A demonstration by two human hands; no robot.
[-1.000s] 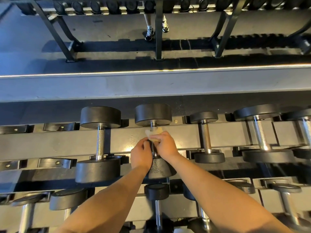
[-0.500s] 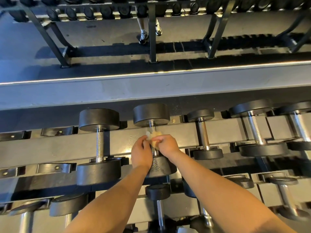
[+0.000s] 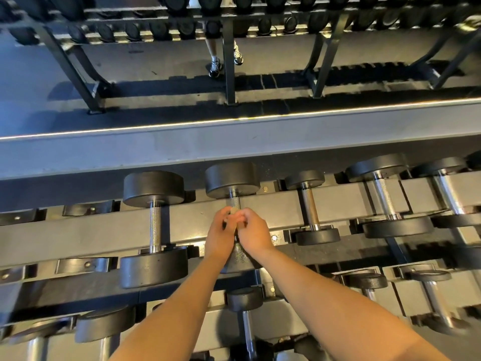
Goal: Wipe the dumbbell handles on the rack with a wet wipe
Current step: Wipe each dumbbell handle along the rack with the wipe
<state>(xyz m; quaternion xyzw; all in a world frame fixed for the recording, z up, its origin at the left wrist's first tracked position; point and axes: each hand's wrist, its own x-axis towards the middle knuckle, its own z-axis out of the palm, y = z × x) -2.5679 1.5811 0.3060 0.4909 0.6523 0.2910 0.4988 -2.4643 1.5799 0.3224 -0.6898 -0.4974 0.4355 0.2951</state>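
A black dumbbell [image 3: 232, 179] lies across the top tier of the rack [image 3: 78, 230], its metal handle [image 3: 233, 202] showing just above my hands. My left hand [image 3: 220, 234] and my right hand [image 3: 253, 231] are both curled around this handle, side by side. A small piece of the yellowish wet wipe [image 3: 234, 211] peeks out between my fingertips, bunched against the handle. Which hand pinches the wipe is hard to tell; it sits nearer my right fingers. The near head of the dumbbell [image 3: 240, 259] is partly hidden by my wrists.
Other dumbbells lie on the same tier: a large one to the left [image 3: 154, 225], a small one to the right [image 3: 309, 207], bigger ones further right [image 3: 385, 199]. A lower tier holds more [image 3: 246, 299]. A mirror behind shows another rack and a person's legs [image 3: 221, 58].
Both hands have closed tighter over the handle and the wipe, which showed as a larger tuft above my fingers, is now nearly hidden between them. The view has tilted down slightly.
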